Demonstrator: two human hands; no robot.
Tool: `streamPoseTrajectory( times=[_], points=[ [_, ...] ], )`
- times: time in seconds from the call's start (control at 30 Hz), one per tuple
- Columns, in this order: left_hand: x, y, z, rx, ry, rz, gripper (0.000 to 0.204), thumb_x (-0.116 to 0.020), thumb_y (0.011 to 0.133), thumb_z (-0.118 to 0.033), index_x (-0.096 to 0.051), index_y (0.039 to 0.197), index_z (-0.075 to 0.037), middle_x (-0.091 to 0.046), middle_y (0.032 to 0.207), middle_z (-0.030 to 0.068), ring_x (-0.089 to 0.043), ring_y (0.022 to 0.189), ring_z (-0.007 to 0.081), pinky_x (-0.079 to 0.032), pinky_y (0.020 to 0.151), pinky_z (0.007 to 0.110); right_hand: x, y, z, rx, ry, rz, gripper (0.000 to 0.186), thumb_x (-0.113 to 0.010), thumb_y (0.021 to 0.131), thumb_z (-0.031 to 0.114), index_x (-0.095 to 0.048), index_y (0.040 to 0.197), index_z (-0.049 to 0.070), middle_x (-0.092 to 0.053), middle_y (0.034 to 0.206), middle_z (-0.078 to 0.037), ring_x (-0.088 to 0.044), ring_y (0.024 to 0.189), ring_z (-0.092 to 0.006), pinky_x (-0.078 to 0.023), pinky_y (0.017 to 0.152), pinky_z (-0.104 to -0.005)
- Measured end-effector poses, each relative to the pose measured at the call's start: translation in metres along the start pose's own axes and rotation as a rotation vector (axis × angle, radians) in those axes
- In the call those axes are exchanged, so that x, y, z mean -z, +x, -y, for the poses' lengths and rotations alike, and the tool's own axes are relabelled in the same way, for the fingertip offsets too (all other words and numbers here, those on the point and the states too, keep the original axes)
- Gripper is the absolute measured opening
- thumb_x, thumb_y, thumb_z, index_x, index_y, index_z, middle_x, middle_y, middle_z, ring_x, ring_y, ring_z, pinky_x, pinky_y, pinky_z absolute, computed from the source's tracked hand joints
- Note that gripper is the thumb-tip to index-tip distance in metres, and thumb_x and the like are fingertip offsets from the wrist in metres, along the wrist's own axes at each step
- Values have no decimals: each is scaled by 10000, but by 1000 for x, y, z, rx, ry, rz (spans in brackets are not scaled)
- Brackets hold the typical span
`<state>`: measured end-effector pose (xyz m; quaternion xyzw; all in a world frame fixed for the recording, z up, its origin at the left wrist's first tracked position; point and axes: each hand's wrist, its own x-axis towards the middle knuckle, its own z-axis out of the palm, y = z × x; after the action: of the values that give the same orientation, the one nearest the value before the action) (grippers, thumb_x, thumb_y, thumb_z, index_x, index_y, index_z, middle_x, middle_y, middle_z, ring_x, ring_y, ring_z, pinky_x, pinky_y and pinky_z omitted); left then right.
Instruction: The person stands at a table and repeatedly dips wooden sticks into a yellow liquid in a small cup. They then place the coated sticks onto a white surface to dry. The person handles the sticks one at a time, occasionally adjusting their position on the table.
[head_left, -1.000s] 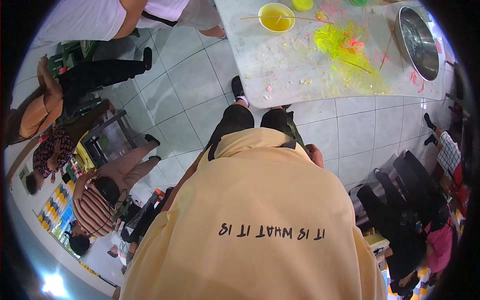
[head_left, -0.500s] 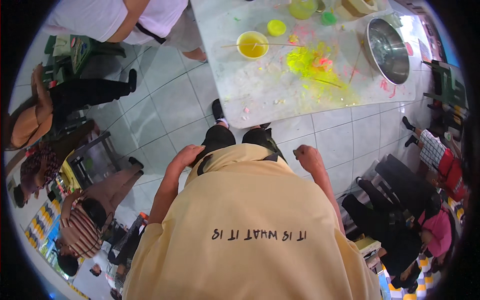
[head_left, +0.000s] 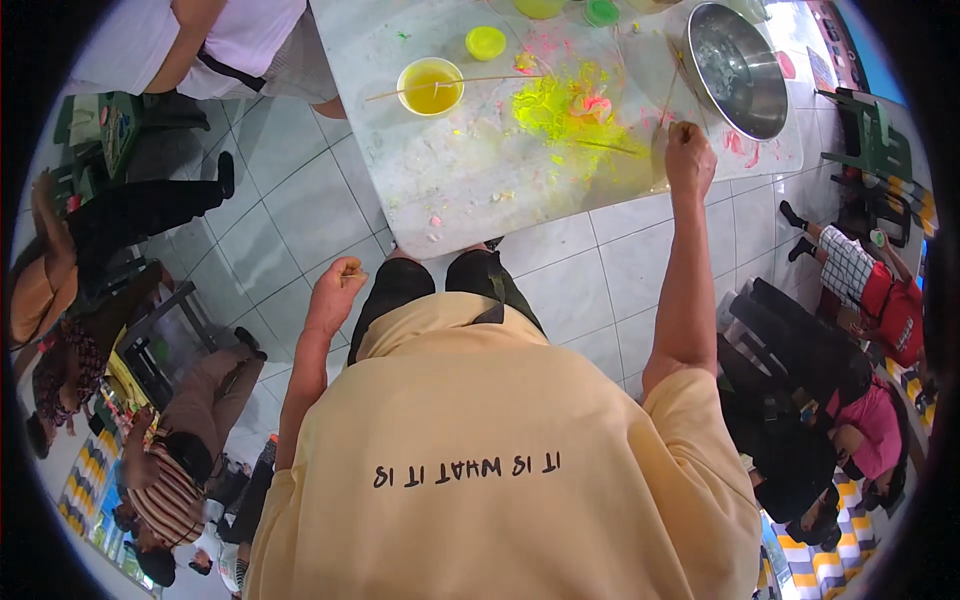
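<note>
My right hand (head_left: 690, 160) is over the near right part of the white table (head_left: 400, 205), its fingers closed by the near end of a thin stick (head_left: 668, 98). Whether the stick is between the fingertips I cannot tell. My left hand (head_left: 337, 292) hangs beside my left thigh, fingers curled, with a tiny pale bit at the fingertips, too small to name. Left of my right hand lies a smear of bright yellow and pink powdery material (head_left: 560, 110). A steel bowl (head_left: 775, 115) with clear lumps in it stands beyond the hand.
A white bowl of yellow liquid (head_left: 432, 108) has a thin stick across it. Behind it are a yellow lid-like disc (head_left: 485, 43) and a green one (head_left: 602, 12). Someone in a white shirt (head_left: 120, 40) stands at the table's left; several people sit around. Green chairs (head_left: 870, 140) stand at right.
My right hand has gone from beside my hip forward and right, onto the table near the stick. My left hand has turned and come away from my thigh. The view has shifted rightward.
</note>
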<state>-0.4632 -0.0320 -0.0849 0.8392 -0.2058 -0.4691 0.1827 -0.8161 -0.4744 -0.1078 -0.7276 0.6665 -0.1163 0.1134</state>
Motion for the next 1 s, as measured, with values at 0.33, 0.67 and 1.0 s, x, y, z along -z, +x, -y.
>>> streamPoseTrajectory(
  times=[0.33, 0.67, 1.0],
  points=[
    [-12, -6, -7, -104, -45, 30, 284, -648, 867, -144, -600, 1123, -33, -667, 1010, 86, -630, 943, 171, -490, 869, 306, -32, 68, -8, -109, -111, 125, 334, -616, 769, 381, -705, 1023, 183, -678, 1094, -126, -653, 985, -359, -517, 863, -447],
    [-8, 6, -34, -225, -151, -101, 245, -598, 891, -98, -612, 1126, -29, -683, 1030, 94, -645, 946, 179, -496, 864, 299, -13, 47, 5, -81, -251, 117, 419, -623, 767, 432, -683, 1067, 146, -669, 1101, -167, -630, 1025, -365, -504, 870, -451],
    [-5, -7, -48, -179, -153, -45, 244, -562, 904, -56, -610, 1141, -18, -662, 1037, 48, -603, 991, 128, -467, 912, 272, -11, 51, 1, -30, -299, 175, 406, -625, 790, 425, -674, 1080, 146, -683, 1049, -168, -640, 988, -367, -510, 845, -450]
  ],
)
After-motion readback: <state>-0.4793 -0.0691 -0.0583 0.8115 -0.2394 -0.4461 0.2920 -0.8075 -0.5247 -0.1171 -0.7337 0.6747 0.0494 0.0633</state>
